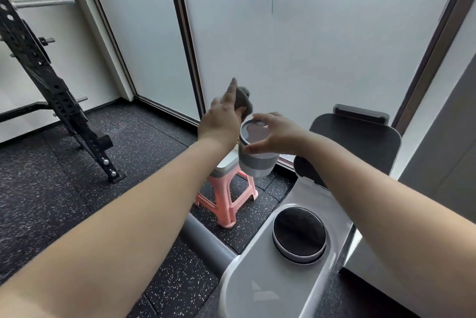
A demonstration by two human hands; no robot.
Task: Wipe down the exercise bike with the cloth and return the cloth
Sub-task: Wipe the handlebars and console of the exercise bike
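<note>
My left hand (223,116) holds a bunched grey cloth (244,102) just above a grey ribbed cup (257,163). My right hand (275,134) grips the cup by its rim, fingers spread over the top, and holds it up in the air over a pink stool. The exercise bike (270,284) fills the lower right, with a white-grey body, a round black knob (299,234) and a black seat pad (360,142) further back.
A pink plastic stool (229,201) with a white box on it stands on the speckled black rubber floor (51,176). A black perforated rack (51,91) leans at the left. Frosted glass panels (309,47) close off the back. A grey tube (208,243) juts from the bike.
</note>
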